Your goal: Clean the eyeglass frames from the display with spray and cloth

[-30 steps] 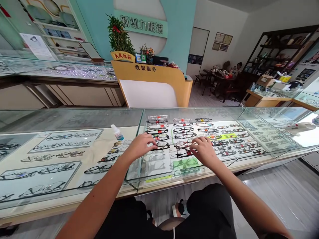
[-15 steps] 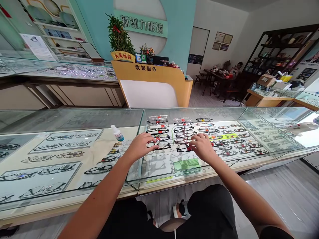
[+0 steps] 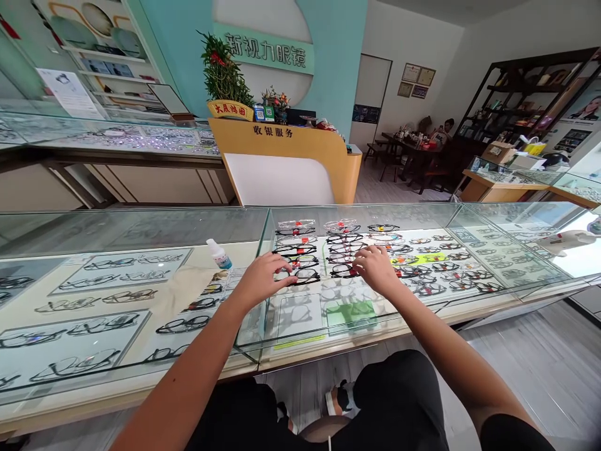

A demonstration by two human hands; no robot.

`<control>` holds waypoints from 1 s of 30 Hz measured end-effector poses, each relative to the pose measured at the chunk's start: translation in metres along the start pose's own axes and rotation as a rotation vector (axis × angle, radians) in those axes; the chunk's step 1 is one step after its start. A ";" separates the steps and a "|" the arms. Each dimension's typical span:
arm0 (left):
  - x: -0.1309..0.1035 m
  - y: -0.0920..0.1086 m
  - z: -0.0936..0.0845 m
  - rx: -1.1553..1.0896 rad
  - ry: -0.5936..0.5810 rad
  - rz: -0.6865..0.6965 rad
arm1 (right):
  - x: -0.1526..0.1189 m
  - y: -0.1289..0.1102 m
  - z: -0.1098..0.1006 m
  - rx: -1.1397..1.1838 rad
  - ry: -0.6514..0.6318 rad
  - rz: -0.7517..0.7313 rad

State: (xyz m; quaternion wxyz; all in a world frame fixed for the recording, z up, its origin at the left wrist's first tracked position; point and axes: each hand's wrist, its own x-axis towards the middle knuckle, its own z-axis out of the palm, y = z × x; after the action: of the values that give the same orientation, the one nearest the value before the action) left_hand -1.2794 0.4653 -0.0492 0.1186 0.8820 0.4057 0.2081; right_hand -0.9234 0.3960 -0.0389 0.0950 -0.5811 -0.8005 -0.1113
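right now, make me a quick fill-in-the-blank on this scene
The small bottle has a ____ cap. Between the left hand and the right hand, the ____ one is nearer to it. The eyeglasses at the right hand lie on a countertop made of ____.

Missing words: white; left; glass

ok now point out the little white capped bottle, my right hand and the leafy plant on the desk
bottle (image 3: 220,255), head view, middle of its body
right hand (image 3: 377,269), head view, back of the hand
leafy plant (image 3: 224,76), head view, middle of its leaves
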 end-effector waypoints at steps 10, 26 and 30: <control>0.001 0.006 -0.004 0.000 0.011 -0.014 | -0.028 0.027 -0.035 0.084 0.128 0.077; 0.000 -0.001 -0.006 -0.007 0.106 -0.041 | 0.065 0.024 -0.010 0.061 -0.184 0.017; 0.001 -0.003 -0.006 -0.004 0.096 -0.061 | 0.071 0.025 -0.004 0.049 -0.194 0.000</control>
State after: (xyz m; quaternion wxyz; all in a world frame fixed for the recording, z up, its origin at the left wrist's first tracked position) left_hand -1.2839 0.4686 -0.0447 0.1071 0.8582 0.4370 0.2471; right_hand -0.9216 0.4670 -0.0129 0.0314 -0.5865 -0.8086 -0.0348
